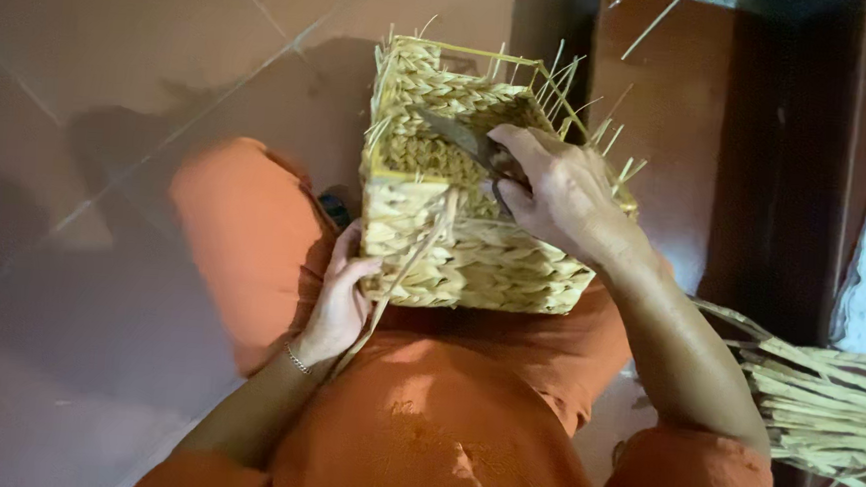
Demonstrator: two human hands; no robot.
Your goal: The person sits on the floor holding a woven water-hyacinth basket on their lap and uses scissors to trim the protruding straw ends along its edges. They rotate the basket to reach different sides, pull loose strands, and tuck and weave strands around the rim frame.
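A square basket [453,245] woven of pale straw plaits rests tilted on the lap, its open mouth turned far, loose strand ends bristling from its far and right rim. A dark pair of scissors [469,143] lies across its top, blades pointing left.

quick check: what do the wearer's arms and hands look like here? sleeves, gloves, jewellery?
Both hands are bare, no gloves. The left hand has a thin silvery bracelet at the wrist. Forearms are uncovered; orange sleeves, matching the rest of the orange clothing, end near the elbows. No rings or watch can be made out.
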